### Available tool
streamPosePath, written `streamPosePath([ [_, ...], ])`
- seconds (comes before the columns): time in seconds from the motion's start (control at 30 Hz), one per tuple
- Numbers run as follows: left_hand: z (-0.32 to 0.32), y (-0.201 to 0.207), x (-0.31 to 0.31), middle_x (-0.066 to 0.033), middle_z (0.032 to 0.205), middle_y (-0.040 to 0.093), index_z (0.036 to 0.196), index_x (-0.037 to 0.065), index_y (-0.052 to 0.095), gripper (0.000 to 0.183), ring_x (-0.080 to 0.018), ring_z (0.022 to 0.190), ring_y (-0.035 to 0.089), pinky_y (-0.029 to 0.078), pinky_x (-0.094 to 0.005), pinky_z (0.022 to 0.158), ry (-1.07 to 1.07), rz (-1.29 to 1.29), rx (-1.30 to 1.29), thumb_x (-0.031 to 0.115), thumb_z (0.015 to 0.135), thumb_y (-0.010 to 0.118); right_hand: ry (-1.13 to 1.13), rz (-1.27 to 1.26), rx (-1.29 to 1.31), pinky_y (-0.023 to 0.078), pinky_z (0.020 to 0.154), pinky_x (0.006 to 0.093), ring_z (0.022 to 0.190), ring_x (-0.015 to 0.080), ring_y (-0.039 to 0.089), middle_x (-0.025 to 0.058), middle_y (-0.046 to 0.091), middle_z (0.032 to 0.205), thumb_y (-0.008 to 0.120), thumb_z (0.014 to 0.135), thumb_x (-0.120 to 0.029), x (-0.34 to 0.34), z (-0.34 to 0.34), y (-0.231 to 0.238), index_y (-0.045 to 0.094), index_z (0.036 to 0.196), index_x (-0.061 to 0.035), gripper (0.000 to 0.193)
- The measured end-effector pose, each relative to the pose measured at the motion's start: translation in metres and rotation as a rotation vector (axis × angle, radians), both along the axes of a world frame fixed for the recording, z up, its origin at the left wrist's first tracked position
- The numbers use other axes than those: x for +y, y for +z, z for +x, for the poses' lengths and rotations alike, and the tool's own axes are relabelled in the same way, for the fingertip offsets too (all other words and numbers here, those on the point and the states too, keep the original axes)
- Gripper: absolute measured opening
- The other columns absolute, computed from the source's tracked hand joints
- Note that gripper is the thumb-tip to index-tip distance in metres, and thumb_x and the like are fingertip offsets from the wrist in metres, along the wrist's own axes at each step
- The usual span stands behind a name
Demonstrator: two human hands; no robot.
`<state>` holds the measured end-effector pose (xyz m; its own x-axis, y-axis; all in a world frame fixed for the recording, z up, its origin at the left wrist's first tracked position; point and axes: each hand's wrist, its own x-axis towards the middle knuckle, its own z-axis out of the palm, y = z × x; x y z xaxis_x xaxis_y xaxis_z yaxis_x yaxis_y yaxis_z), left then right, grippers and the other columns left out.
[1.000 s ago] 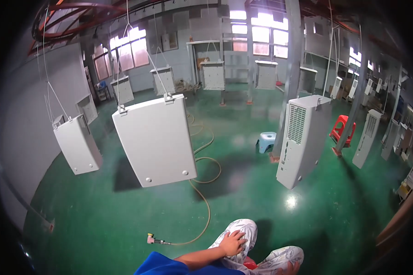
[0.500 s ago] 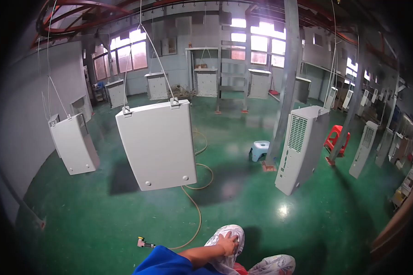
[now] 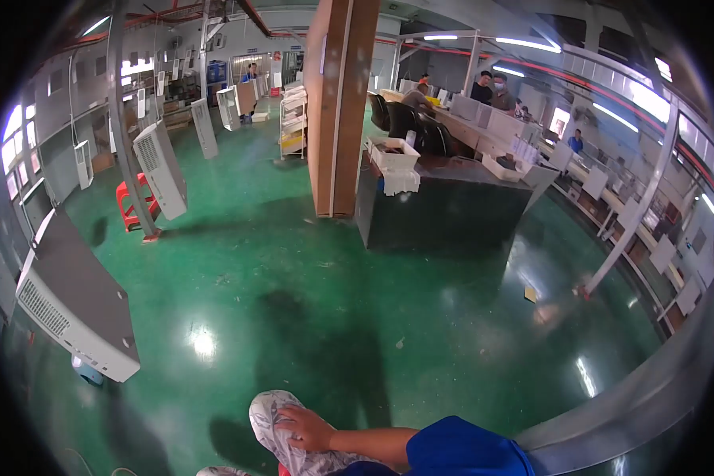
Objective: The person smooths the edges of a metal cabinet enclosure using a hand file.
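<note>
Green floor [image 3: 452, 341], glossy and scuffed, spreads out around the seated person. The right hand [image 3: 305, 428] lies palm down on the knee of a pale, patterned trouser leg [image 3: 270, 406], its fingers loosely spread over the cloth and gripping nothing. That knee is at the lower edge of the view, left of centre; the bare forearm runs back from it to a blue sleeve [image 3: 468, 448] on the right. A bit of the other knee [image 3: 222, 472] shows at the very bottom. The left hand is outside the view, so I cannot tell its state.

At the left, well apart from the hand, a large grey casing [image 3: 79, 289] with a slotted white side leans diagonally in the view, partly covering a blue stool [image 3: 87, 371]. Farther back, a second casing [image 3: 160, 170] is beside a metal post [image 3: 125, 119], with a red stool [image 3: 127, 208] around the post's foot.

Ahead rises a tall brown panel [image 3: 322, 119]. Just right of it, a dark-sided counter [image 3: 444, 214] carries a white bin [image 3: 394, 159]; black chairs [image 3: 404, 123] are behind, and several people [image 3: 500, 94] are beyond them. A small yellow piece [image 3: 530, 294] lies on the floor at the right.
</note>
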<state>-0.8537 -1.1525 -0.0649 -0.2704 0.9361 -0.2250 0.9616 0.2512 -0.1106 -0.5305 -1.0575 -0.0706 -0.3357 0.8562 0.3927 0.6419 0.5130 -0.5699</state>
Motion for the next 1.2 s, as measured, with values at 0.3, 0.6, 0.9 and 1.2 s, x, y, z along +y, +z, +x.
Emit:
streamPosePath([
  [0.3,-0.036,-0.059,0.003,-0.0048,0.137,0.049,0.118,0.017,0.063,0.043,-0.0280,0.129,0.040,0.027,-0.0466,0.107,-0.197,0.066,0.044,0.045,0.088,0.048,-0.016,-0.043,-0.013,0.032,0.106,0.0479,0.130,0.0353,0.037,0.0121,0.041,0.140,0.062,0.079,-0.030,-0.005,-0.007,-0.012,0.058,0.122,-0.0171,0.045],
  [0.6,-0.035,-0.059,0.002,-0.0051,0.131,0.055,0.109,0.015,0.067,0.040,-0.0300,0.124,0.044,0.028,-0.0487,0.105,-0.234,0.154,0.026,0.044,0.086,0.051,-0.026,-0.069,-0.035,0.031,0.106,0.0482,0.133,0.0332,0.033,0.0106,0.040,0.142,0.061,0.080,-0.031,-0.007,-0.003,-0.010,0.057,0.123,-0.0185,0.045],
  [0.9,-0.038,-0.060,-0.006,-0.0023,0.133,0.053,0.110,0.014,0.068,0.043,-0.0278,0.124,0.044,0.028,-0.0448,0.107,-0.190,0.120,0.028,0.045,0.088,0.048,-0.016,-0.045,-0.021,0.031,0.106,0.0480,0.132,0.0335,0.035,0.0106,0.041,0.141,0.062,0.079,-0.030,-0.011,-0.010,-0.017,0.058,0.123,-0.0190,0.045],
  [1.2,-0.024,-0.039,-0.011,-0.0019,0.136,0.051,0.117,0.016,0.064,0.045,-0.0280,0.125,0.042,0.027,-0.0438,0.108,-0.079,0.082,0.010,0.047,0.090,0.046,-0.012,-0.028,-0.009,0.031,0.106,0.0476,0.131,0.0340,0.036,0.0116,0.042,0.140,0.062,0.079,-0.031,-0.015,-0.012,-0.024,0.058,0.122,-0.0189,0.045],
])
